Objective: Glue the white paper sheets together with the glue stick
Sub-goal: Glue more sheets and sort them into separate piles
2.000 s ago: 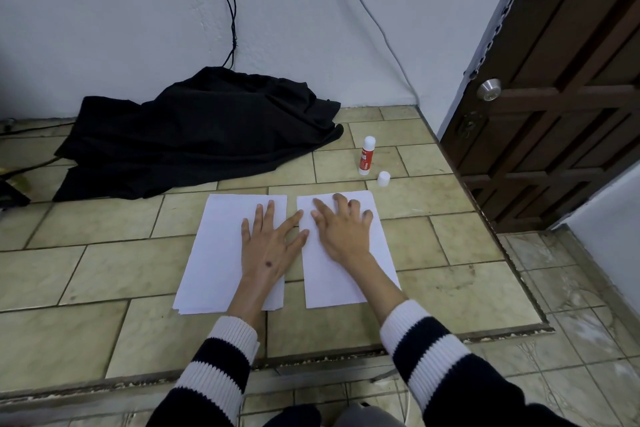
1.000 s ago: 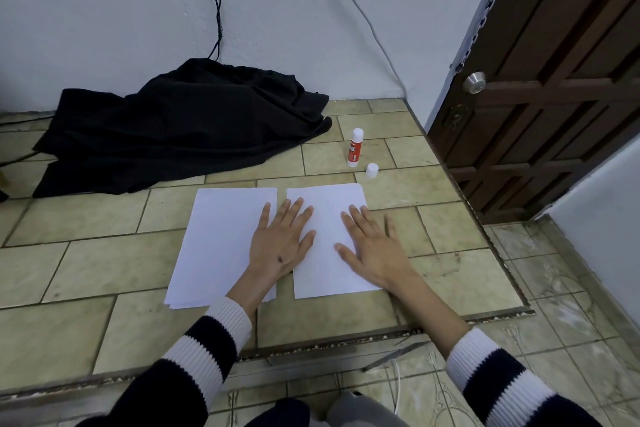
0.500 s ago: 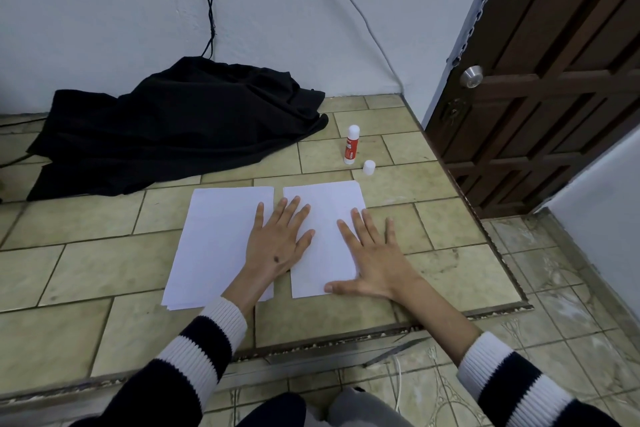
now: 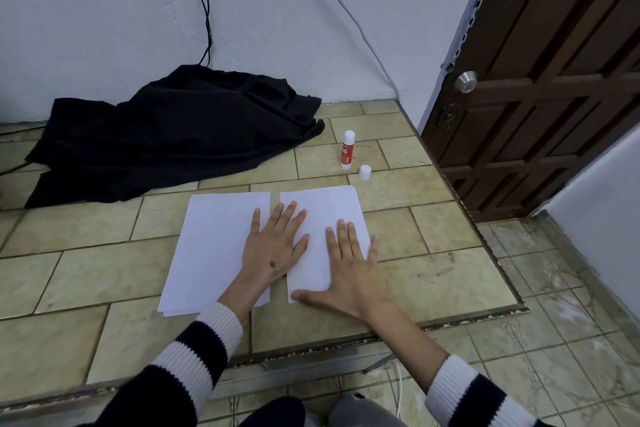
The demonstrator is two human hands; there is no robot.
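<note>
Two lots of white paper lie side by side on a tiled platform: a left stack and a right sheet. My left hand lies flat with fingers spread across the gap between them. My right hand presses flat on the right sheet's lower right part, thumb along its near edge. Behind the right sheet a red and white glue stick stands upright and uncapped, with its white cap on the tiles beside it.
A crumpled black cloth lies at the back left against the white wall, with cables hanging above it. A brown wooden door stands at the right. The platform's front edge drops to a lower tiled floor.
My right hand slid from the top of the right sheet down to its lower right corner, fingers spreading. My left hand stayed flat between the papers. The view shifted slightly.
</note>
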